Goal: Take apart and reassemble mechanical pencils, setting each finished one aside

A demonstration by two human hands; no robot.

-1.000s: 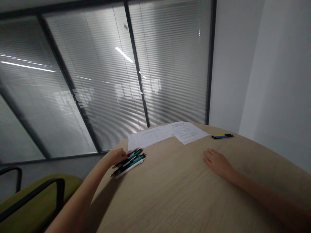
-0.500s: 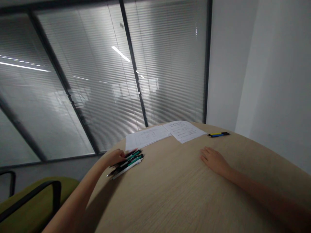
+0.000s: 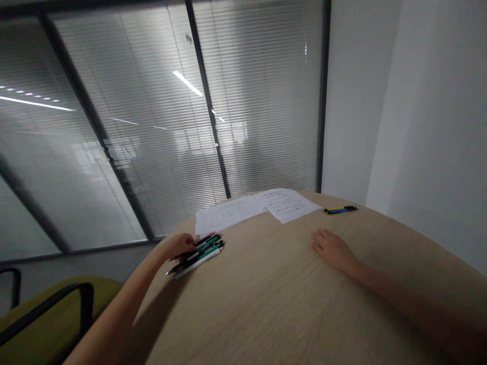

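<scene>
At the table's left, my left hand (image 3: 181,245) is closed, its curled fingers at the upper side of a bunch of pens. The fingertips are partly hidden and seem to grip a dark pen there. The bunch holds several black-and-green pens (image 3: 208,248) lying side by side, with a white pen (image 3: 198,264) along the near side. My right hand (image 3: 333,249) rests palm down on the bare tabletop, fingers stretched and holding nothing. Beyond it lie a yellow-and-black pen (image 3: 335,209) and a blue-and-black pen (image 3: 340,211), close together and apart from the hand.
Two printed paper sheets, a left one (image 3: 228,213) and a right one (image 3: 287,204), lie at the far edge of the round wooden table (image 3: 258,294). A green chair (image 3: 102,294) with black armrests stands at the left. Behind are a glass partition (image 3: 266,101) with blinds and a white wall (image 3: 429,126).
The view has shifted slightly. Both hands, the pens and the sheets keep their places on the table.
</scene>
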